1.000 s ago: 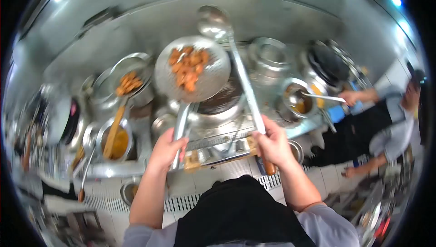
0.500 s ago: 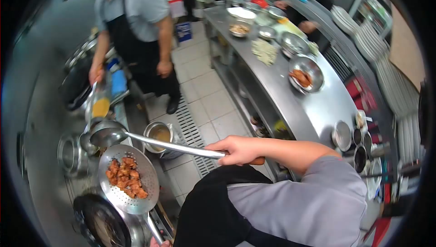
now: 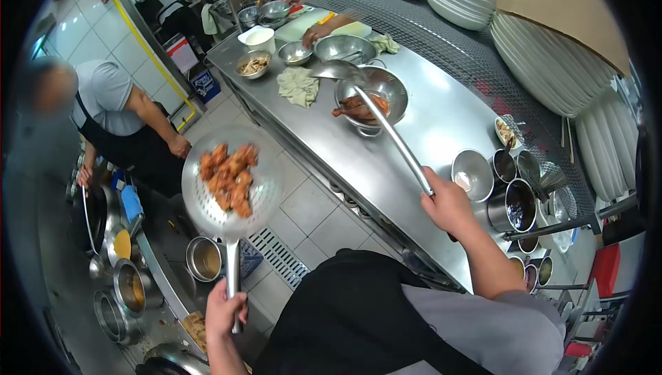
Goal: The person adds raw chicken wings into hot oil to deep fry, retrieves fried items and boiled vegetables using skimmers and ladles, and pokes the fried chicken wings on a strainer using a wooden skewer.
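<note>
The left hand (image 3: 226,308) is closed around the handle of a round, perforated silver metal skimmer (image 3: 271,185), while the right hand (image 3: 448,199) is wrapped around the long handle of a silver metal ladle (image 3: 393,135). On the skimmer's disc sits a heap of orange-brown, rough-coated food pieces (image 3: 229,178), gathered towards the middle. The skimmer is held in the air over the aisle, with the pale tiled floor (image 3: 303,213) showing beyond it.

The ladle reaches across the long stainless-steel surface (image 3: 441,85). Its head overlaps, in this view, the edge of a round, shiny metal bowl (image 3: 401,99) containing reddish-brown food (image 3: 362,108); whether the two touch cannot be told. Just left of that bowl lies a crumpled, pale cloth (image 3: 298,86). Near the right hand stand a shiny metal bowl with a small pale patch inside (image 3: 472,175) and a metal pot of dark liquid (image 3: 512,206). At the left, a co-worker in a grey shirt and black apron (image 3: 141,156) stands beside the cooking range.
</note>
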A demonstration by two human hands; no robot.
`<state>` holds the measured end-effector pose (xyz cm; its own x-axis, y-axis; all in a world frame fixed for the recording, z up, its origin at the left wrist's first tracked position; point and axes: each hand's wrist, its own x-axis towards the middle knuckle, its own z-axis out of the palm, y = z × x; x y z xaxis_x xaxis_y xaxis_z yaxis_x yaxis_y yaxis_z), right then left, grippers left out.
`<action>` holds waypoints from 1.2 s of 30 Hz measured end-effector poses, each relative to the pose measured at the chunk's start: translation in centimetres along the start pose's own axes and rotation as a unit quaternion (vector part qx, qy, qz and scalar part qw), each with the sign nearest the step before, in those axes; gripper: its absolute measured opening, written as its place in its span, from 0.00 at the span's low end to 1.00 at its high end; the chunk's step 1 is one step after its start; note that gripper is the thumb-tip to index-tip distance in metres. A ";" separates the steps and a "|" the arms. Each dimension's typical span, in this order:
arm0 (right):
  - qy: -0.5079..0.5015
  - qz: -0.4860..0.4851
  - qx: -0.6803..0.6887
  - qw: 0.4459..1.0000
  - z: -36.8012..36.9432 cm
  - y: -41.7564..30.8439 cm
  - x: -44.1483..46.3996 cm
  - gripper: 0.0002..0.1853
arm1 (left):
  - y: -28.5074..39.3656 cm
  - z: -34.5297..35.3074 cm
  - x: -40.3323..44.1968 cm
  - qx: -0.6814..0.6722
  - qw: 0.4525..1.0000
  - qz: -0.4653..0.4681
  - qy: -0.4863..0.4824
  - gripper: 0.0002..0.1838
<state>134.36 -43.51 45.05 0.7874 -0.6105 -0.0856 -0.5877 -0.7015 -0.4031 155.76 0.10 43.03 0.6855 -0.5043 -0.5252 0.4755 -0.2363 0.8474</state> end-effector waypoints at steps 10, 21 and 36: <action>-0.001 0.040 -0.222 0.974 3.0 12.6 2.2 0.34 | 13.7 11.1 13.4 0.204 0.970 0.048 -0.125 0.06; 0.051 0.004 -0.329 0.943 -1.7 19.3 0.7 0.39 | 17.3 23.2 22.5 0.476 0.866 0.144 -0.057 0.12; 0.096 0.044 -0.256 0.961 -2.7 18.2 -1.7 0.39 | 16.7 25.9 19.3 0.657 0.690 0.292 0.080 0.20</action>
<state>121.78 -56.25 40.29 0.7099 -0.6986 0.0900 -0.7043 -0.7025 0.1026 162.65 -35.14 49.10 0.6499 -0.7597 0.0235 -0.7475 -0.6332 0.2010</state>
